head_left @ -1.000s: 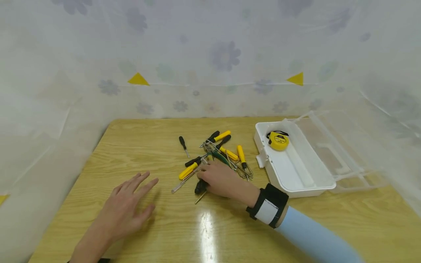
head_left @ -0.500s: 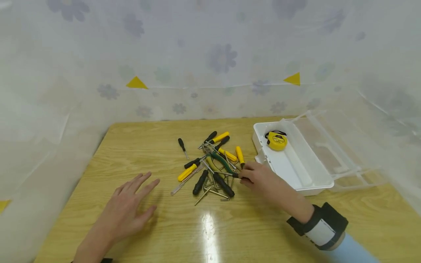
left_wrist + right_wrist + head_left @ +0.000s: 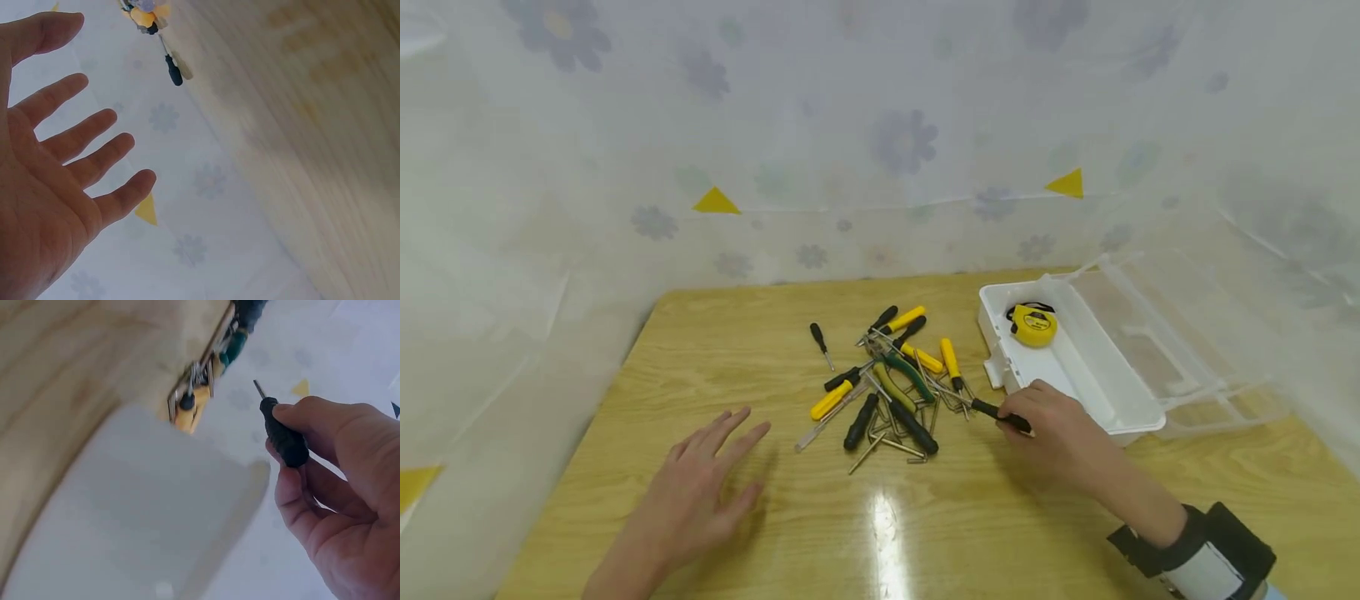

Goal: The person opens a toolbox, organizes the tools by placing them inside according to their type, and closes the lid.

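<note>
My right hand (image 3: 1060, 433) pinches a black-handled screwdriver (image 3: 284, 434) between thumb and fingers, its short shaft pointing away from the palm. It is beside the near left corner of the white toolbox (image 3: 1075, 379). My left hand (image 3: 688, 492) hovers over the left of the table, fingers spread, holding nothing; the palm (image 3: 44, 187) shows in the left wrist view. Between the hands lies a pile of tools: green-handled pliers (image 3: 910, 375), yellow-handled screwdrivers (image 3: 831, 400), black-handled screwdrivers (image 3: 861, 423) and several hex keys (image 3: 898, 446).
Inside the toolbox, at its far end, sits a yellow tape measure (image 3: 1033, 325). Its clear lid (image 3: 1180, 333) is folded open to the right. A small black screwdriver (image 3: 820, 340) lies apart, left of the pile. Behind the wooden table (image 3: 722, 350) hangs a flowered sheet (image 3: 850, 125).
My right hand has left the pile and moved right toward the toolbox, taking a black-handled screwdriver with it. The left hand has hardly moved.
</note>
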Tool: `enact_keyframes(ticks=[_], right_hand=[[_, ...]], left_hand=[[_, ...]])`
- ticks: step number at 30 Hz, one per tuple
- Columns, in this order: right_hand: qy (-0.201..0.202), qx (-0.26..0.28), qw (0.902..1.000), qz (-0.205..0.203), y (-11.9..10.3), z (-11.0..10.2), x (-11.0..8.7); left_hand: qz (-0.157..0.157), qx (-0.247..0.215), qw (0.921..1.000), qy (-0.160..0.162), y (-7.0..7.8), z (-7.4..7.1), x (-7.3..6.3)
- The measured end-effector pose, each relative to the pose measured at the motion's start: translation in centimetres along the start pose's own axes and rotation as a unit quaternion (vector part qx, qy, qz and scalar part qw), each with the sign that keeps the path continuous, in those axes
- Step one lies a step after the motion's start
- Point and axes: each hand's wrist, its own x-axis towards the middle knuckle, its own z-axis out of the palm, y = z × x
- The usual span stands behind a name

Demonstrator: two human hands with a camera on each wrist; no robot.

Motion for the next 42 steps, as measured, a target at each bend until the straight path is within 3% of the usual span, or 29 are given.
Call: enact_keyframes(ticks=[4, 10, 15, 20, 26, 33, 39, 42], right_hand=[[0.066, -0.019, 0.9976, 0.007, 1.4, -1.7, -0.7], [0.105, -0.078, 0.989, 0.069, 3.7, -4.8, -1.4], [0.1, -0.115, 0.9795, 0.132, 5.4, -6.2, -1.9], [0.091, -0.133, 0.9731, 0.164, 6.8, -6.8, -2.6], [0.065, -0.138, 0.9708, 0.186, 8.0, -7.0, -3.0], [0.036, -0.142, 0.9656, 0.214, 7.5, -6.5, -3.8], [0.061, -0.165, 0.962, 0.209, 7.0, -6.3, -3.9], [0.052, -0.168, 0.9615, 0.211, 7.0, -6.5, -3.5]], left_hand=[[0.008, -0.008, 0.9999, 0.001, 0.1, 0.2, 0.1], [0.016, -0.019, 0.9997, -0.008, 0.5, 0.4, 0.5], [0.028, -0.027, 0.9992, -0.013, 0.8, 0.7, 1.0], [0.057, -0.043, 0.9974, -0.012, 1.5, 1.1, 1.7], [0.101, -0.049, 0.9934, -0.024, 3.3, 1.8, 3.1], [0.14, -0.045, 0.988, -0.048, 5.3, 2.6, 3.6], [0.163, -0.03, 0.9856, -0.034, 5.8, 2.4, 3.9], [0.166, -0.026, 0.9853, -0.031, 5.7, 2.2, 4.3]])
